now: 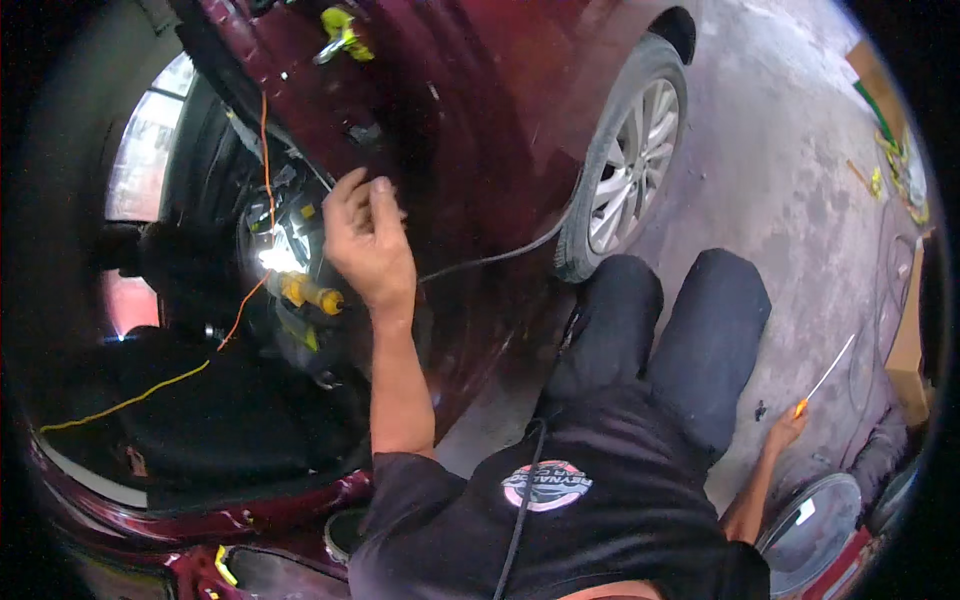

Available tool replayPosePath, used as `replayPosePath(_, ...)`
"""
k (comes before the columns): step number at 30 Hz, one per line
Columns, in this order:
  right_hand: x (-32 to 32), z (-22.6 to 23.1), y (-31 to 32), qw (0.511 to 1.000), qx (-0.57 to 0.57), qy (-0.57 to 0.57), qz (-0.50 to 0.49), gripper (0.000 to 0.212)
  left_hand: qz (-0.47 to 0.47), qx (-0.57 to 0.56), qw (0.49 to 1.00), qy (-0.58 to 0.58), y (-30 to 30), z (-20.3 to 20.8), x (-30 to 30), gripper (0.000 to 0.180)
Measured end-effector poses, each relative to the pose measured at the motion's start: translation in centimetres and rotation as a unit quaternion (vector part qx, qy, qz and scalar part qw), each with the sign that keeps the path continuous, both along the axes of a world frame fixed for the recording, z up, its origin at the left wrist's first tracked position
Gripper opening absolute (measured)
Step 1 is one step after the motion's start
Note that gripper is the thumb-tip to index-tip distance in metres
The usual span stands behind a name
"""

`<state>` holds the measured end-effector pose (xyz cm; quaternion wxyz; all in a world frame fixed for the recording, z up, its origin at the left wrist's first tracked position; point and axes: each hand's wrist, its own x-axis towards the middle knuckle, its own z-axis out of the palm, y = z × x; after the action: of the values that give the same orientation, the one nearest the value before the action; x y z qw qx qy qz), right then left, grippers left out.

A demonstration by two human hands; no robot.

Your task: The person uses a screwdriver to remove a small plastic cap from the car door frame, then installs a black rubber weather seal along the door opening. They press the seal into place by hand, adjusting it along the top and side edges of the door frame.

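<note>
My left hand [370,240] is raised at the edge of the opening in a dark red car body [490,130]. Its fingers are curled in with the thumb alongside; a thin grey strip or rod meets the fingertips, and what they grip is hidden. Just left of this hand, inside the opening, a lit work lamp [322,298] with a yellow handle shines brightly. Low on the right, my right hand [787,428] is closed around the orange handle of a screwdriver [830,374], its long shaft pointing up and away over the floor.
An orange-yellow cord [240,318] runs through the opening. A dark cable [490,260] crosses toward the wheel [635,160]. Yellow tape [343,35] hangs on the upper body. A round grey-lidded container [815,530] and cardboard [908,340] stand at right.
</note>
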<state>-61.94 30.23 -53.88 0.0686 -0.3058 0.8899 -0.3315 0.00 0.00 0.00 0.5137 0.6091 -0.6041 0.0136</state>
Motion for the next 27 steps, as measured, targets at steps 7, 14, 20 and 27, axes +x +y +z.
replayPosePath(7, 16.4, 32.7, -18.6, 0.910, -0.309, -0.063, 0.270, 0.037, -0.315, 0.119, 0.710, 0.618, -1.7, 1.5, -1.1, 0.046)
replayPosePath(14, 29.5, 50.1, -25.7, 0.722, -0.392, 0.063, 0.566, 0.041, -0.430, 0.019, 0.541, 0.723, -4.8, 0.7, -2.1, 0.042)
replayPosePath(20, 32.0, 51.6, -26.1, 0.726, -0.397, 0.085, 0.554, 0.039, -0.449, -0.022, 0.501, 0.739, -5.1, 0.5, -3.1, 0.040)
replayPosePath(27, 32.2, 51.8, -25.2, 0.743, -0.394, 0.109, 0.531, 0.037, -0.432, -0.004, 0.496, 0.753, -4.6, 0.8, -3.4, 0.039)
